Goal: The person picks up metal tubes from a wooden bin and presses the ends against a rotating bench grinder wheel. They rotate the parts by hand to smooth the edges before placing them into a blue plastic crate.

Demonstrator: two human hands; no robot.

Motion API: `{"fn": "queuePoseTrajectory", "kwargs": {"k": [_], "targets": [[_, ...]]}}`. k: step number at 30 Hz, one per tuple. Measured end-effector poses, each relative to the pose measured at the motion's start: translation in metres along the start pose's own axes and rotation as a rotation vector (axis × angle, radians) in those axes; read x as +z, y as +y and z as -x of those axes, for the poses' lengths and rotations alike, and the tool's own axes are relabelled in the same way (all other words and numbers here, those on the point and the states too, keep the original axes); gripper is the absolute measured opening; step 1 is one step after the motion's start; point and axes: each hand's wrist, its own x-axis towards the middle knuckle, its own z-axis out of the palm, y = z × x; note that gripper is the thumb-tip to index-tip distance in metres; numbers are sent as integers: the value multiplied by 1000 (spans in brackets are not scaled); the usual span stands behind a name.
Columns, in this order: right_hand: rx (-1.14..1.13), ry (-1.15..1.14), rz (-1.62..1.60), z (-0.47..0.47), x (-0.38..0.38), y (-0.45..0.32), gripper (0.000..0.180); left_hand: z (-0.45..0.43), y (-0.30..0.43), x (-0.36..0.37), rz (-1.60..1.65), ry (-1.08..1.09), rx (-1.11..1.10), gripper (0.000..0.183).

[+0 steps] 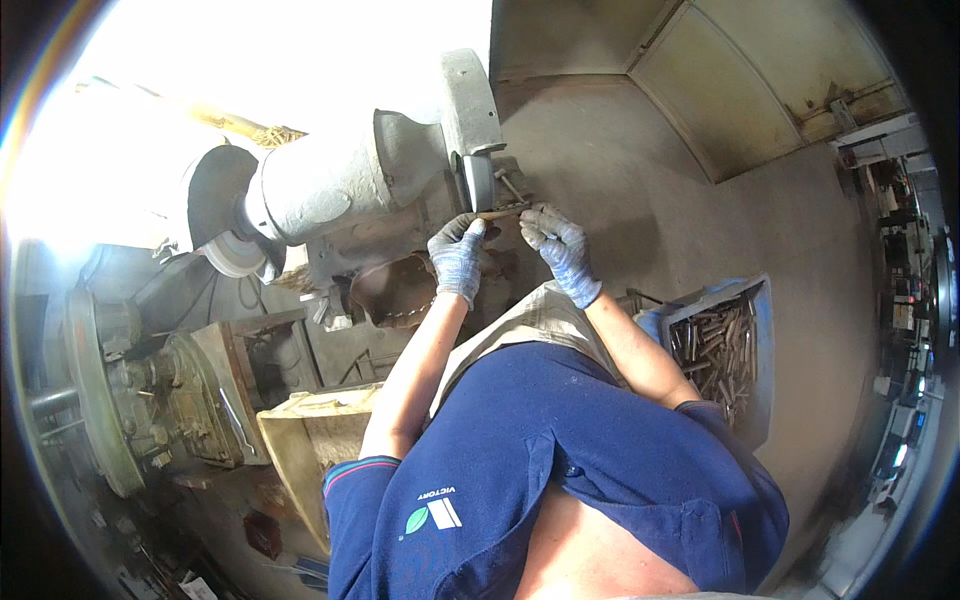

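Observation:
Both my hands wear blue-grey knit gloves with dark, soiled fingers. Between them a narrow metal piece [504, 212] spans level, just below the grinding wheel [478, 182] of a bench grinder [322, 180]. My left hand [458, 251] pinches its left end; my right hand [559, 247] holds the right end. Whether the piece touches the wheel cannot be told. A small bolt-like rod [511, 185] stands just behind it near the wheel guard [471, 101]. The grinder's second wheel [234, 253] is at the left.
A blue-rimmed bin [763, 360] of metal pieces stands right of my right forearm. Left of my body is a yellowish open box [292, 465]. Further left stands a machine with a large pulley wheel [101, 390]. A brown, curved metal tray [390, 291] lies below the grinder.

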Motion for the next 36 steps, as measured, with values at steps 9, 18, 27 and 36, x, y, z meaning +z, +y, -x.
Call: {"fn": "queuePoseTrajectory", "kwargs": {"k": [9, 18, 27, 36], "targets": [[55, 40, 19, 2, 18, 9, 27, -8, -8, -19, -16, -15, -34, 8], [44, -36, 1, -3, 42, 3, 28, -18, -3, -49, -57, 110, -47, 6], [177, 24, -41, -7, 12, 19, 26, -25, -25, -17, -73, 8, -50, 8], [177, -86, -165, -7, 54, 9, 23, -32, -13, -63, -70, 171, -80, 3]]}}
